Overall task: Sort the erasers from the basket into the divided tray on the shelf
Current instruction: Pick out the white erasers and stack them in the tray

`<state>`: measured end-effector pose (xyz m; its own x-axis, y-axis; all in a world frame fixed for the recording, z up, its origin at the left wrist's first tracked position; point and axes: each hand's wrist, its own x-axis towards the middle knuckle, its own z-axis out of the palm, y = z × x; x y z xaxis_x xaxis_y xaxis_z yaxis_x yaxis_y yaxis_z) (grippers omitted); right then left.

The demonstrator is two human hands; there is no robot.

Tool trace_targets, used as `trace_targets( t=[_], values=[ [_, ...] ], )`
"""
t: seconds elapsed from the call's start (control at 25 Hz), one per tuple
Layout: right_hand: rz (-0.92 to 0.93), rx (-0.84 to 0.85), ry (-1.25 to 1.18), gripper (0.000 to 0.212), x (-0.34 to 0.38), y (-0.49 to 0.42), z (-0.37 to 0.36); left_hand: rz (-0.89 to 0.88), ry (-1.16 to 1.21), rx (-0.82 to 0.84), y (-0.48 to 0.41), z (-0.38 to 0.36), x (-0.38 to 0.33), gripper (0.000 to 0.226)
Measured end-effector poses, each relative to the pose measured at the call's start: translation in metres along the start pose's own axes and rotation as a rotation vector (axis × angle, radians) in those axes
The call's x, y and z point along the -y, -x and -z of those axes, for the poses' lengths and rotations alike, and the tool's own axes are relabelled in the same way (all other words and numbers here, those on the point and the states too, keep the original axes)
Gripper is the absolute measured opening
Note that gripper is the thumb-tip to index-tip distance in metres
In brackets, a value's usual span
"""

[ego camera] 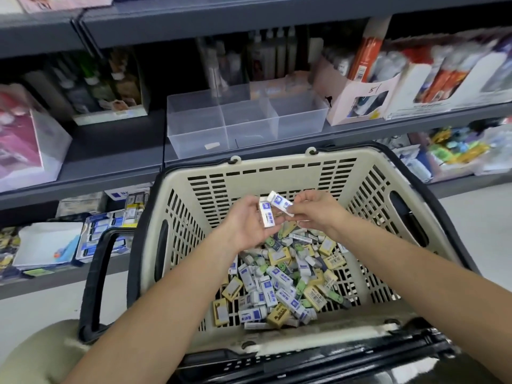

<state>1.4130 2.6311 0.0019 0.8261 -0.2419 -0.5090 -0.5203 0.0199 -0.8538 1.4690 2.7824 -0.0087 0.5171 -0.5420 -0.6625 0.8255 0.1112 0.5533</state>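
A beige slotted basket (279, 173) holds a heap of several small erasers (285, 286) in white-and-blue, yellow and green wrappers. Above the heap, my left hand (243, 220) holds a white-and-blue eraser (267, 214) in its palm. My right hand (315, 210) pinches a second white-and-blue eraser (279, 202), which touches the first one. On the grey shelf behind the basket stands the clear divided tray (249, 120). One small pale eraser (212, 145) lies in its front-left compartment; the other compartments look bare.
Black basket handles (95, 284) hang at the left and along the near rim. Boxed stationery (360, 103) crowds the shelf right of the tray, and dark packages (110, 90) stand to its left. Lower shelves (83, 245) carry more goods.
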Motion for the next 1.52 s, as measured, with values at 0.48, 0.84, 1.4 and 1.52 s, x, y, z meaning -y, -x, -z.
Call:
trace_targets(
  t=[0.48, 0.84, 1.4, 1.52],
  values=[
    [0.197, 0.053, 0.961, 0.014, -0.014, -0.027, 0.023, -0.153, -0.135, -0.259, -0.005, 0.034, -0.009, 0.016],
    [0.15, 0.112, 1.493, 0.01, -0.067, -0.049, 0.016, -0.084, -0.173, -0.284, -0.007, 0.042, 0.002, 0.017],
    [0.175, 0.029, 1.586, 0.016, -0.071, -0.043, 0.011, -0.053, -0.179, -0.329, -0.003, 0.038, 0.012, 0.017],
    [0.147, 0.058, 1.332, 0.011, -0.06, -0.04, 0.022, -0.057, -0.183, -0.341, -0.005, 0.037, 0.015, 0.009]
  ],
)
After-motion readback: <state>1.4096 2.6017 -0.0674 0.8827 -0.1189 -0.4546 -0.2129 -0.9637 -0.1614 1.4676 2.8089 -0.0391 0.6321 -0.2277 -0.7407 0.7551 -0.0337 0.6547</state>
